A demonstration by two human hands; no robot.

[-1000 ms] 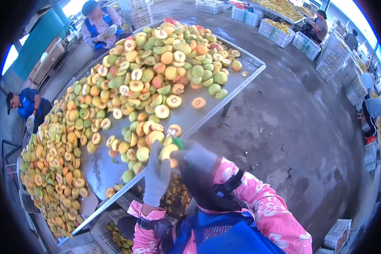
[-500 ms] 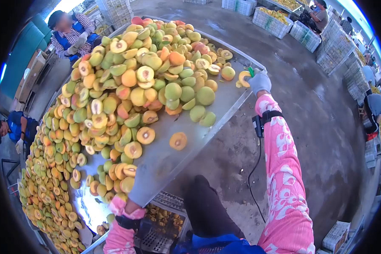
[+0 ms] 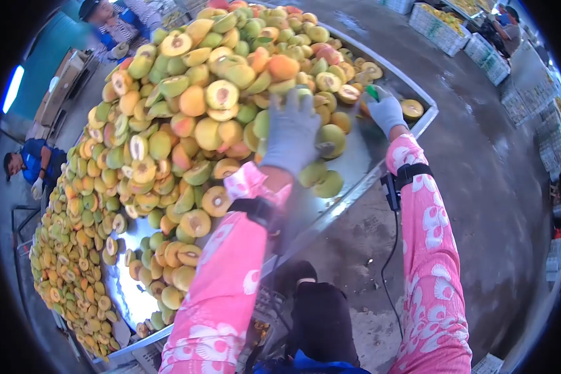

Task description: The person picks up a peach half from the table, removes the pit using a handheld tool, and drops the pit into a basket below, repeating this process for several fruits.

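A heap of yellow-green peaches, many cut in half with pits showing, covers much of the metal table. My left hand, in a grey glove, reaches over the heap's right side with fingers spread, on or just above the peaches. At the table's far right corner, my gloved right hand is closed around a small green tool; its working end is hidden. A peach half lies in the corner beside that hand. Part of another orange-fleshed peach shows at its fingers.
One person stands across the table and another at the far left. White crates of fruit and stacked crates line the right side. A black cable hangs from my right wrist.
My left hand has swung from the table's near edge up to the heap, fingers now spread. My right hand has shifted slightly, still holding the green tool. A peach half now shows in the corner.
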